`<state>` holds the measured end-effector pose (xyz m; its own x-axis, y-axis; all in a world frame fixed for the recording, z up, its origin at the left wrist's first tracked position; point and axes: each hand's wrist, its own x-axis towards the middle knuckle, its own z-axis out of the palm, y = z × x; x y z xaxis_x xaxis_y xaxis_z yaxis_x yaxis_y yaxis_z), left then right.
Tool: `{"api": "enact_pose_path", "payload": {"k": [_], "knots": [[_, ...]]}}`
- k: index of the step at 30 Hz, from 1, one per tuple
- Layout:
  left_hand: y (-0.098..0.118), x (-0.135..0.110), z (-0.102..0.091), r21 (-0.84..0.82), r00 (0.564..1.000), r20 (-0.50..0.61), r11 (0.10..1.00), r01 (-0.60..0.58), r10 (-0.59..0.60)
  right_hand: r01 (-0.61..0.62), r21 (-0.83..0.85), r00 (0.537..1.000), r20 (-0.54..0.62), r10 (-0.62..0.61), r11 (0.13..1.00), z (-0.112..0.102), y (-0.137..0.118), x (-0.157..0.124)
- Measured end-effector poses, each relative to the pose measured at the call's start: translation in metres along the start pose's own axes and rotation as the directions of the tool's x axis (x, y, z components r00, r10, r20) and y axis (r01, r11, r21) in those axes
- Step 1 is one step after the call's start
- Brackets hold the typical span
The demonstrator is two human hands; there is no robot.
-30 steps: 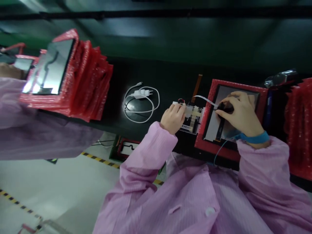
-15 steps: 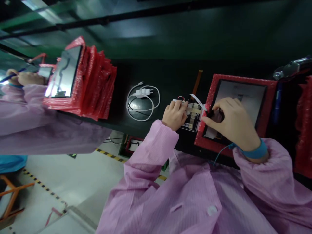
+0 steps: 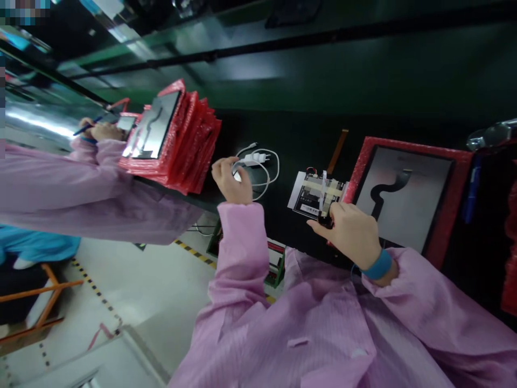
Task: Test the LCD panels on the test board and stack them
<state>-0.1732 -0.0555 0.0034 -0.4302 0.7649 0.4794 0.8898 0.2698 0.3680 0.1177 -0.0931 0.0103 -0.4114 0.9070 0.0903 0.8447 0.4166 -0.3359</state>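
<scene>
My left hand (image 3: 233,182) is over the near left side of a coiled white charger cable (image 3: 274,161) with its plug (image 3: 255,159). Its fingers are curled, with a gap between thumb and forefinger, and I see no firm hold on the cable. My right hand (image 3: 349,230) pinches a small black part at the lower end of a white strip (image 3: 323,191). Fingers partly hide that part. Under the strip lies a flat electronic assembly (image 3: 309,196) with tape and a barcode label. Right of it, a display panel (image 3: 407,188) with a black flex cable (image 3: 382,191) rests on red bubble wrap (image 3: 367,156).
A stack of red bubble-wrap sleeves (image 3: 194,145) with a panel on top (image 3: 155,126) stands at the left. Beside it are a co-worker's hands (image 3: 103,131). An orange flex strip (image 3: 338,151) lies behind the assembly; a blue pen (image 3: 472,188) lies at the right.
My left hand has left the assembly and moved left to the charger cable. My right hand has come left and nearer, off the display panel, bringing the strip's end with it. The view has shifted.
</scene>
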Motion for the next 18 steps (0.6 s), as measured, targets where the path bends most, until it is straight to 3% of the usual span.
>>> {"api": "enact_pose_path", "payload": {"k": [2,3,5,7,12,18], "knots": [[-0.017,0.033,0.005,0.083,0.987,0.084,0.988,0.133,-0.140,0.032,-0.036,0.999,0.004,-0.032,0.999,0.005,-0.004,-0.001],[-0.022,0.047,0.009,0.122,0.965,0.183,0.978,0.168,-0.188,0.045,-0.044,0.999,0.011,-0.044,0.998,0.008,-0.005,-0.002],[-0.027,0.070,0.018,0.180,0.899,0.369,0.967,0.179,-0.235,0.062,-0.035,0.997,0.041,-0.061,0.997,0.012,-0.007,-0.002],[-0.026,0.082,0.025,0.194,0.850,0.471,0.968,0.162,-0.237,0.069,-0.004,0.995,0.074,-0.069,0.998,0.014,-0.008,-0.001],[-0.022,0.093,0.028,0.201,0.840,0.470,0.959,0.198,-0.272,0.084,0.101,0.992,0.083,-0.093,0.991,0.011,0.000,0.002],[-0.024,0.114,0.030,0.208,0.774,0.536,0.942,0.264,-0.336,0.191,0.136,0.976,0.074,-0.203,0.972,0.009,0.013,0.004]]}}
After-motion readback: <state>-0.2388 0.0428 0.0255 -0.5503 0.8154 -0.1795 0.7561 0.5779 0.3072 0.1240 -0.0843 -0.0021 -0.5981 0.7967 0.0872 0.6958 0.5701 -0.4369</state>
